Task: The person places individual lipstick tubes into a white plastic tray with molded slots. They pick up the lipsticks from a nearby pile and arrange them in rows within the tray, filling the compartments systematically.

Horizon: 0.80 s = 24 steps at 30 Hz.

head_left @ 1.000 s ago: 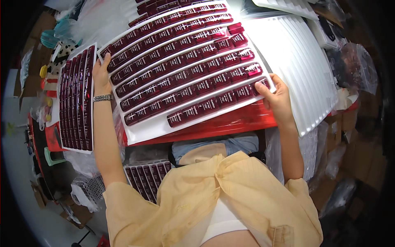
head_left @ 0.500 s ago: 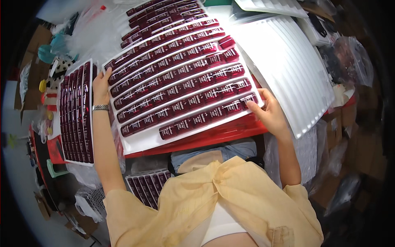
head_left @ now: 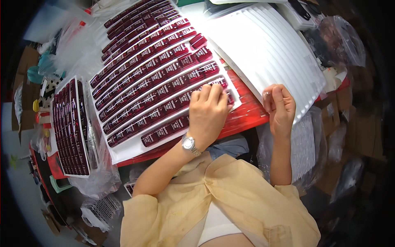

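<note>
A white ridged tray (head_left: 123, 153) lies tilted on the red-covered table, filled with rows of small dark red glossy bottles (head_left: 158, 88). The nearest row starts further in, so bare white tray shows at its left end. Over the right end of the nearest rows is my left hand (head_left: 209, 111), its fingers curled down onto the bottles; the fingertips' grip is partly hidden. To the right of the tray my right hand (head_left: 280, 109) is raised with curled fingers and thumb, in front of a white ridged tray stack (head_left: 263, 53). Whatever it may hold cannot be made out.
Another filled tray (head_left: 69, 127) stands at the left beside clear plastic wrapping (head_left: 96, 181). More bottle rows (head_left: 142, 18) lie at the back. A red table edge (head_left: 242, 119) runs along the front. Bagged plastic (head_left: 302, 148) and cardboard boxes (head_left: 362, 123) are at the right.
My left hand has left the tray's left edge and crossed to its right end. My right hand has let go of the right edge and curled. The tray now appears further left.
</note>
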Each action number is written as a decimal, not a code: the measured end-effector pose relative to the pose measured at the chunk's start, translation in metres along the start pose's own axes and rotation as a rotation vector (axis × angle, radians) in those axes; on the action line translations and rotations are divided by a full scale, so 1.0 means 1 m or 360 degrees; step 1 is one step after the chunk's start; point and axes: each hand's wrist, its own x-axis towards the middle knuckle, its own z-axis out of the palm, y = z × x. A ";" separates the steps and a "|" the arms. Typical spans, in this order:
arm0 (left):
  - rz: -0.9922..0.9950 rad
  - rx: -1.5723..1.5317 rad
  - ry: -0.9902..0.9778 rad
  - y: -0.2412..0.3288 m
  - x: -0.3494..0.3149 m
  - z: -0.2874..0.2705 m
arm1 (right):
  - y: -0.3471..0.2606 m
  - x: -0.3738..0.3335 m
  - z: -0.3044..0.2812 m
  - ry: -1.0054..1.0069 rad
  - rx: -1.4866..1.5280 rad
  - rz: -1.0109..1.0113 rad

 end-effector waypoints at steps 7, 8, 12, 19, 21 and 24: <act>-0.0233 -0.1266 -0.0201 -0.005 -0.008 -0.009 | 0.002 -0.002 0.033 -0.0170 -0.0829 -0.0294; -0.0196 -0.1331 -0.0143 -0.003 -0.013 -0.009 | -0.010 0.000 0.041 -0.0383 -0.1064 -0.0217; -0.0527 -0.1777 -0.0164 0.008 -0.011 -0.008 | -0.031 0.006 0.037 -0.0821 -0.1427 -0.0521; -0.0251 -0.0547 0.0264 -0.057 0.064 -0.015 | -0.019 0.100 -0.188 0.0434 -0.2879 -0.0504; -0.0246 0.0025 0.0369 -0.085 0.088 0.010 | -0.012 0.117 -0.195 0.0426 -0.3005 -0.0434; -0.0339 0.0049 0.0205 -0.100 0.109 0.025 | -0.015 0.132 -0.192 0.0328 -0.2917 -0.0506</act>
